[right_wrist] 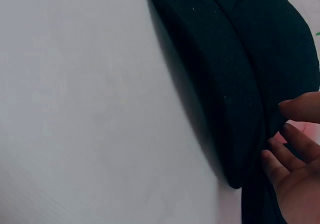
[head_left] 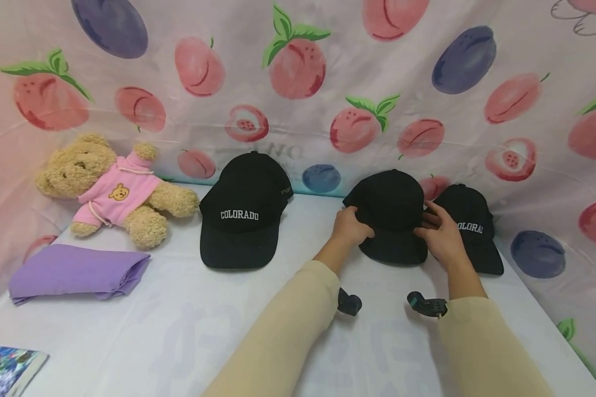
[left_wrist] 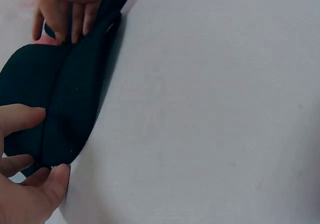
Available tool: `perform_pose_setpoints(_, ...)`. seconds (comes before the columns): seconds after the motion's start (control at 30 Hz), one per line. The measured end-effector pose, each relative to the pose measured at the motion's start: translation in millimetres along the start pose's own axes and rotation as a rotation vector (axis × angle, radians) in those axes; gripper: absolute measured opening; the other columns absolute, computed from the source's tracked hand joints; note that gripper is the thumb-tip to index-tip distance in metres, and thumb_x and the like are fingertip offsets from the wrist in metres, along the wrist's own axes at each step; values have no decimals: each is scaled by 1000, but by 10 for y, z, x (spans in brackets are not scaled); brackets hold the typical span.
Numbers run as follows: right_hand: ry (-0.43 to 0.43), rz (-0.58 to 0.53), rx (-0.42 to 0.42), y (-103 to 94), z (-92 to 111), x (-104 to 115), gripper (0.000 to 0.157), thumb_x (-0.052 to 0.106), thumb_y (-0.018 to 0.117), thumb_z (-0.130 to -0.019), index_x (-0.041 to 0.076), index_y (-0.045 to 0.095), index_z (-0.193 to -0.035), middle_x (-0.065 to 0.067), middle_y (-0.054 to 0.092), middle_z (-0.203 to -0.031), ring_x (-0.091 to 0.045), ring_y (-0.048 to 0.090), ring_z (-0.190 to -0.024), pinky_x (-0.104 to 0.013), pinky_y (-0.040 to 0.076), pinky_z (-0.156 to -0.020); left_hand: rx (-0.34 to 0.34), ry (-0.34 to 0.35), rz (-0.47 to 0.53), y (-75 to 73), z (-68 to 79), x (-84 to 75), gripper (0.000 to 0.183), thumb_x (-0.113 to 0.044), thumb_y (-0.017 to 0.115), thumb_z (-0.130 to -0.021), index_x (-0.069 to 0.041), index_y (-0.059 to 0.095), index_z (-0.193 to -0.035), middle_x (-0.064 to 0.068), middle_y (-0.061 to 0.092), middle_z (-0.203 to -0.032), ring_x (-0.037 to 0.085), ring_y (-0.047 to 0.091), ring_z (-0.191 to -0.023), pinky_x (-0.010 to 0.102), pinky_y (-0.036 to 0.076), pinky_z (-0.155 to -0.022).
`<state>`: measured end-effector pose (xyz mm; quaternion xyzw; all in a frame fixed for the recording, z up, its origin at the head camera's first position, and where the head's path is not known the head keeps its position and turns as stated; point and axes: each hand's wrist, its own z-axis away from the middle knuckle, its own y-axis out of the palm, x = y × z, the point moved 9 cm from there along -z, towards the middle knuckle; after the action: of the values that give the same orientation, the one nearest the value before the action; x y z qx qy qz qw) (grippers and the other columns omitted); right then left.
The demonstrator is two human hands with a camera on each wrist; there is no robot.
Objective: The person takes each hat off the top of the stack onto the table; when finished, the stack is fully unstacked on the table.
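Observation:
A black cap (head_left: 392, 201) with no lettering in sight sits near the back of the table, brim toward me. My left hand (head_left: 350, 229) holds its left side, thumb by the corner where brim meets crown. On the opposite side, my right hand (head_left: 444, 234) holds the cap's edge with thumb and fingers. Both wrist views show fingertips along the seam between crown and brim. Just right of my right hand lies another black cap (head_left: 469, 220), its white lettering partly hidden. To the left stands a third black cap (head_left: 240, 237) reading COLORADO.
On the left, a teddy bear (head_left: 121, 193) in a pink top lies on its side. In front of it is a folded purple cloth (head_left: 79, 273). A colourful booklet (head_left: 15, 366) lies at the near left corner. A fruit-print curtain (head_left: 298, 132) hangs behind the table.

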<state>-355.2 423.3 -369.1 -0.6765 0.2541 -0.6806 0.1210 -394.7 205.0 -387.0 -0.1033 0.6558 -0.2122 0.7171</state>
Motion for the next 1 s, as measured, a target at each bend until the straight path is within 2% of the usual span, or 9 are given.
perform_pose_setpoints(0.1,19,-55,-10,15,12,-17,84,-5,59,-96,13,17,-167,-28,31,-164,-45,37,-149,-59,33,-120,17,-15,63,4,-17,35,72,-8,79,-85,-6,50,-150,15,49,-155,28,46,-144,39,42,-118)
perform_pose_setpoints(0.23,30,-84,-16,15,14,-47,84,-5,58,-97,15,16,-167,-26,28,-166,-44,34,-151,-59,31,-121,45,-17,73,25,-20,56,72,-7,78,-86,-8,49,-152,12,47,-158,27,43,-147,40,41,-119)
perform_pose_setpoints(0.43,37,-105,-26,34,9,-64,85,-5,58,-96,18,18,-167,-24,25,-168,-42,30,-154,-59,28,-123,55,3,35,20,2,47,73,-7,77,-87,-8,48,-153,12,45,-160,27,42,-148,40,40,-120)
perform_pose_setpoints(0.63,42,-143,-83,34,40,-71,80,-5,57,-97,18,23,-166,-20,30,-168,-38,32,-154,-56,29,-124,67,33,-63,-20,3,21,70,-8,74,-90,-5,46,-154,15,46,-158,28,44,-146,39,40,-120)
perform_pose_setpoints(0.87,82,-179,-193,3,112,-51,74,-4,57,-98,17,31,-164,-16,40,-163,-30,42,-149,-42,37,-122,70,60,-88,-59,11,-18,67,-11,72,-91,-3,47,-152,16,48,-157,28,45,-146,37,40,-120)
perform_pose_setpoints(1.0,115,-173,-298,-58,157,-56,68,-3,57,-98,18,39,-160,-14,49,-157,-23,51,-138,-27,46,-110,72,52,-70,-55,19,-4,64,-14,70,-93,-3,48,-152,14,48,-157,27,44,-147,38,39,-120)
